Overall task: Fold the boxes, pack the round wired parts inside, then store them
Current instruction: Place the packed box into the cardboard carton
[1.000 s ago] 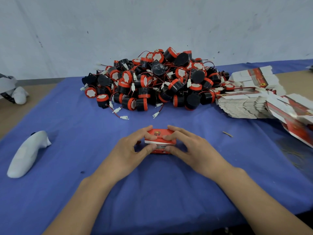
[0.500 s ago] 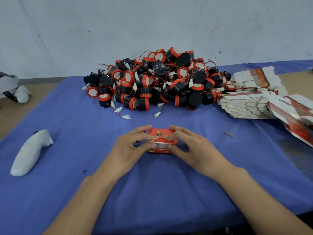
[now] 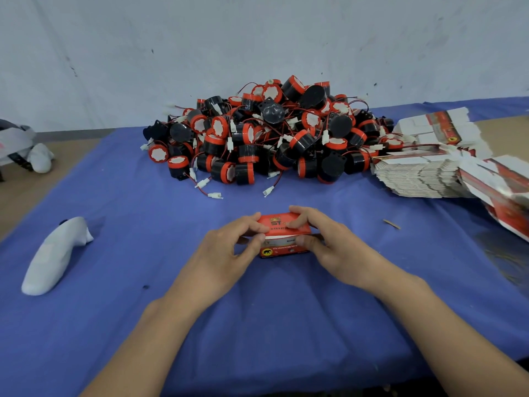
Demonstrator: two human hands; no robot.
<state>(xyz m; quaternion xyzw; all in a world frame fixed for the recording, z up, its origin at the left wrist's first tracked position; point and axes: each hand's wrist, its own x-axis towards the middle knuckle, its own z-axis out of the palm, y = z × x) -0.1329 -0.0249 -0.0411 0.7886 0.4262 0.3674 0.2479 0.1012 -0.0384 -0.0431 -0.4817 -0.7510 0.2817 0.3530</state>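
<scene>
A small red and white box point(image 3: 282, 242) sits on the blue cloth point(image 3: 143, 224) in front of me. My left hand point(image 3: 226, 250) grips its left end, fingers on top and thumb on the near face. My right hand point(image 3: 332, 242) grips its right end the same way. The box's lid looks closed, and what is inside is hidden. Behind it lies a big pile of round black and red wired parts point(image 3: 269, 136). A stack of flat unfolded boxes point(image 3: 423, 176) lies at the right.
A white sock-like object point(image 3: 54, 256) lies at the left on the cloth. More flat red and white boxes point(image 3: 503, 193) spill toward the right edge. A small sliver point(image 3: 391, 224) lies right of my hands. A white wall stands behind the table.
The box has tipped a little so that more of its near face with the yellow label shows. My hands have stayed on its two ends.
</scene>
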